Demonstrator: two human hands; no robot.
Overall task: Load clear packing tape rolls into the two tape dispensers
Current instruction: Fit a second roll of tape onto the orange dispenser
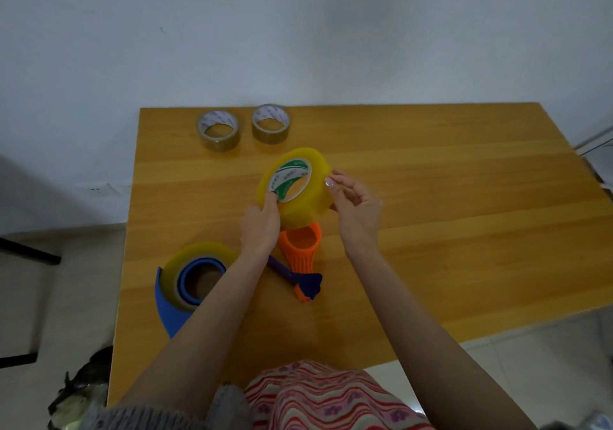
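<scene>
A fat yellowish clear tape roll [303,202] with a green-and-white core label is held up above the wooden table [431,217]. My left hand [260,225] grips its lower left rim, fingers hooked into the core. My right hand [356,204] pinches its right edge with fingertips. Directly below lies an orange dispenser [300,247] with a dark blue handle part [306,282]. At the front left a blue dispenser [167,310] carries another yellowish roll [195,260].
Two small brownish tape rolls [218,131] [270,123] stand at the table's far edge by the white wall. A dark bag [83,386] lies on the floor left of the table. A black frame [30,254] stands at the far left.
</scene>
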